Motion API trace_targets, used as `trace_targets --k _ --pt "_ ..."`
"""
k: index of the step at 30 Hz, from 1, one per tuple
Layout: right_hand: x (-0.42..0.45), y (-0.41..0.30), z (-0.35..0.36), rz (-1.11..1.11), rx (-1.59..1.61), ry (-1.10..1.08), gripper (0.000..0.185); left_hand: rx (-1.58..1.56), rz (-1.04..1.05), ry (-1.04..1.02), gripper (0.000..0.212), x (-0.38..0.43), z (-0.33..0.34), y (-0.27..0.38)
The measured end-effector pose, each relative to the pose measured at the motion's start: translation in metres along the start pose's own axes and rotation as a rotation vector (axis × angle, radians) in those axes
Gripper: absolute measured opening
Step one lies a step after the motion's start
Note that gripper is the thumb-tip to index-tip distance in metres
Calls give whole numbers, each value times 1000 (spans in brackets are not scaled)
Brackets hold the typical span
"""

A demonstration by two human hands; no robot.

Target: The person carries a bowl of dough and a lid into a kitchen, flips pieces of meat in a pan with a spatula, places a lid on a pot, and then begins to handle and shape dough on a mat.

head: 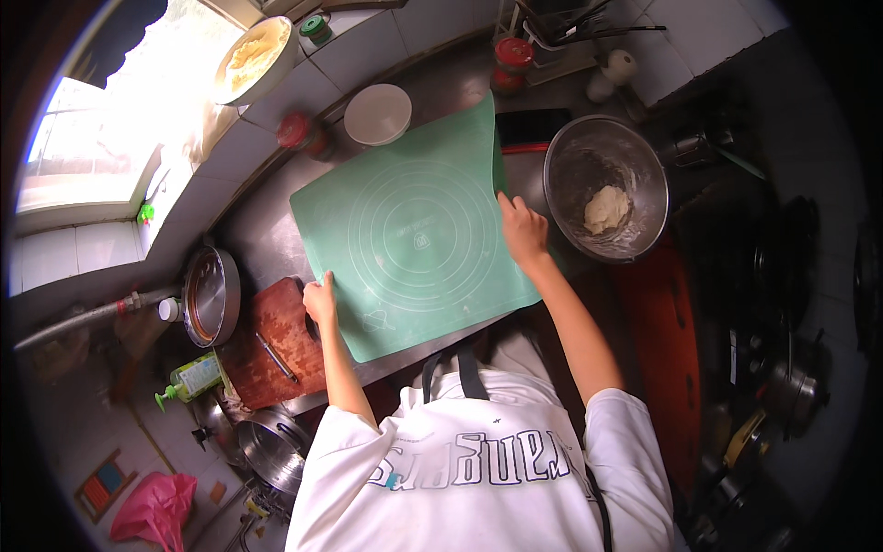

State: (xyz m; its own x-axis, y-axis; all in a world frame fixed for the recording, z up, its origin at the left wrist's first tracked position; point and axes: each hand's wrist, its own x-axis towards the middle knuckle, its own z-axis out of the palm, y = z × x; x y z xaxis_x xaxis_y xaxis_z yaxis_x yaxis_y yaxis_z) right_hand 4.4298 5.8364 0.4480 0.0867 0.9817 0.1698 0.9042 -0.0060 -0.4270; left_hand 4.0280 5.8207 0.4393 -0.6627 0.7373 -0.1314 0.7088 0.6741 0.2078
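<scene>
A green baking mat with printed rings lies before me over the metal counter, its far right corner curling up. My left hand grips the mat's left edge, thumb on top. On the opposite edge, my right hand pinches the mat, which is slightly bent there. Just right of that hand stands a steel mixing bowl holding a lump of dough, with flour smeared on its wall. Close to my left hand is a reddish wooden cutting board, and a slim peeler or knife rests on it.
Behind the mat are a white bowl and red-lidded jars. A bowl of yellowish food sits on the window ledge. A round metal pan, a green pump bottle and a steel pot stand at the left.
</scene>
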Motion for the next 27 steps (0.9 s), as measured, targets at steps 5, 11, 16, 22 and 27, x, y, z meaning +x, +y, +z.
trace_targets --k 5,11,16,22,27 --pt "-6 3 6 52 18 15 30 -159 87 -40 42 -7 -13 -21" --pt "-7 15 8 110 184 -43 31 25 50 114 35 -32 -28 -23" --pt "-8 5 1 -10 143 -45 40 -49 602 293 36 -62 -43 87" --pt "-25 -26 17 -86 33 31 45 -245 1576 -22 16 -119 12 341" --pt "-36 -48 19 -20 99 -67 45 503 1473 -105 20 -99 107 383"
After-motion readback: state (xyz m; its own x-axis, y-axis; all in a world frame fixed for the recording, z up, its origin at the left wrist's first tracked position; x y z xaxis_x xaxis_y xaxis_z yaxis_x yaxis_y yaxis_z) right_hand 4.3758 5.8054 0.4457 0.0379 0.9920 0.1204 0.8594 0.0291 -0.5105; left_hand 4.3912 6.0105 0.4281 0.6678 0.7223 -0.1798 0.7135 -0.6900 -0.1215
